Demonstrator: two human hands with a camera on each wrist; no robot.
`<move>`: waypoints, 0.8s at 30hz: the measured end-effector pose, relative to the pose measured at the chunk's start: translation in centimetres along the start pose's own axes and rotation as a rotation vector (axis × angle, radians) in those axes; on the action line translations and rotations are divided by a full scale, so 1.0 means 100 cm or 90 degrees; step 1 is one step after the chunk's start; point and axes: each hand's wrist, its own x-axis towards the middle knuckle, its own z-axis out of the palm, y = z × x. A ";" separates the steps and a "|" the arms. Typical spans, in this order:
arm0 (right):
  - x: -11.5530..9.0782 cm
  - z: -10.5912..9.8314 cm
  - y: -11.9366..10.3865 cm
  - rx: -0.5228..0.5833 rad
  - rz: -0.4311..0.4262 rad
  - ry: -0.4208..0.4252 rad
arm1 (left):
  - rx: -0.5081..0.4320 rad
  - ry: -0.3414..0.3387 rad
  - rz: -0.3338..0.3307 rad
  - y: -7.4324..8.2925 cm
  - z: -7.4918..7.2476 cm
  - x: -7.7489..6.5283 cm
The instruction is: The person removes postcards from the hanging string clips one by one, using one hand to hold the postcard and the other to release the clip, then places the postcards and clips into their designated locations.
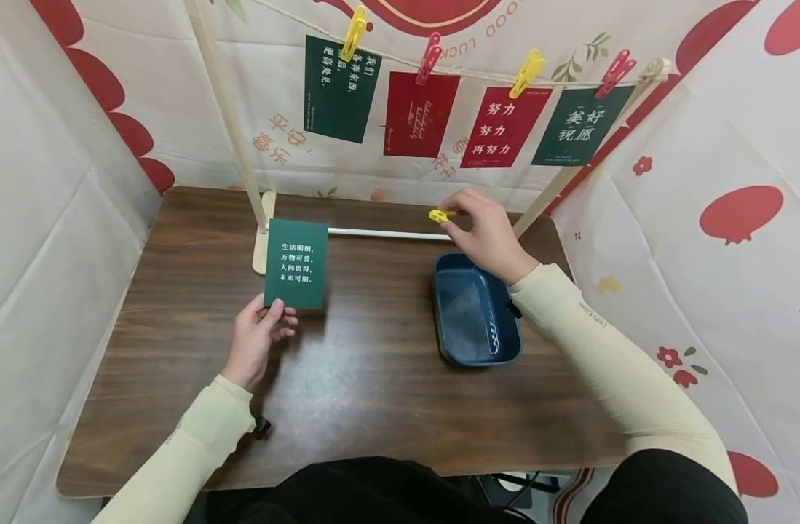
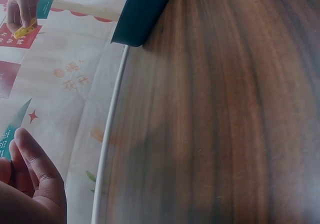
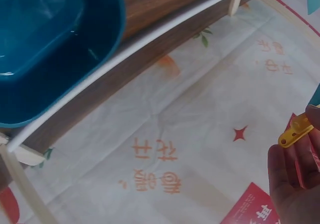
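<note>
In the head view my left hand point(image 1: 252, 342) pinches a green card point(image 1: 296, 263) with white lettering by its lower edge, holding it up over the left side of the table. My right hand point(image 1: 485, 231) pinches a yellow clothespin point(image 1: 441, 215) between thumb and fingers, above the far end of a blue bin point(image 1: 476, 313). The same yellow clothespin point(image 3: 296, 130) shows at the right edge of the right wrist view. In the left wrist view, only a corner of the green card point(image 2: 11, 134) appears beside the left fingers.
Along a cord point(image 1: 400, 58) hang two green and two red cards, such as this red card point(image 1: 422, 115), under yellow and pink clothespins. Wooden posts point(image 1: 226, 109) and a white bar point(image 1: 389, 233) form the rack on the brown table point(image 1: 373, 407). Printed cloth point(image 1: 694, 175) surrounds it.
</note>
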 end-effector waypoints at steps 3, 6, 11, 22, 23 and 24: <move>0.000 0.001 0.003 -0.005 0.000 -0.006 | -0.007 0.005 -0.006 -0.003 0.000 0.001; -0.001 0.004 0.008 -0.014 -0.001 -0.012 | -0.008 0.002 -0.014 -0.006 -0.002 0.001; -0.006 0.010 0.018 -0.018 0.019 -0.020 | -0.007 0.000 -0.032 -0.011 -0.006 0.001; -0.021 0.020 0.046 -0.049 0.060 -0.047 | 0.015 -0.002 -0.067 -0.018 -0.010 0.002; -0.022 0.021 0.049 -0.049 0.061 -0.050 | 0.019 -0.002 -0.072 -0.020 -0.010 0.002; -0.024 0.023 0.052 -0.050 0.061 -0.051 | 0.022 -0.002 -0.075 -0.022 -0.010 0.002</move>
